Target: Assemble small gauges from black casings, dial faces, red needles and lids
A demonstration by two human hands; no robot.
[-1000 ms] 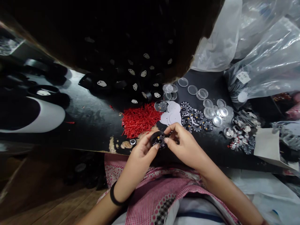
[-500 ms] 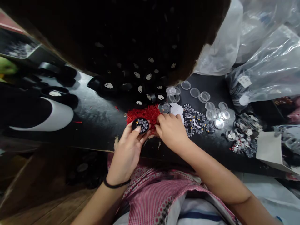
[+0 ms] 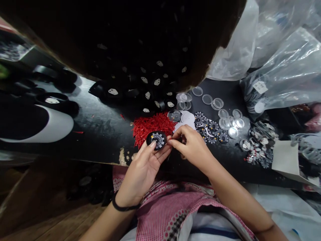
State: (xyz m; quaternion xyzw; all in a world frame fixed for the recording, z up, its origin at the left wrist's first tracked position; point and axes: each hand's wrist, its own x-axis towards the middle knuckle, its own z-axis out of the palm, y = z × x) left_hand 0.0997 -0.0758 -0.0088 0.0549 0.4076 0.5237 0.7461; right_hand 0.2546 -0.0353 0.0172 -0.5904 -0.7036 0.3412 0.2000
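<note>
My left hand [image 3: 144,165] is closed round the rim of a black round gauge [image 3: 156,140], its thumb on the white-marked dial face. Just right of the gauge, my right hand [image 3: 194,145] pinches a small red needle [image 3: 169,137], mostly hidden by the fingertips. Behind the gauge lies a heap of thin red needles [image 3: 150,124] on the black table. Beside the heap are white discs [image 3: 187,117] and several printed black dial plates [image 3: 213,126].
Clear round lenses [image 3: 223,113] lie scattered to the right, near a pile of small metal parts [image 3: 262,142] and an open carton [image 3: 284,157]. Black cases [image 3: 147,95] spill from a large dark container overhead. A white-rimmed cylinder [image 3: 60,125] lies left; plastic bags [image 3: 296,73] stand back right.
My right hand has come out of the red heap toward me with a small red needle in its fingertips. My left hand has moved the gauge slightly right and nearer.
</note>
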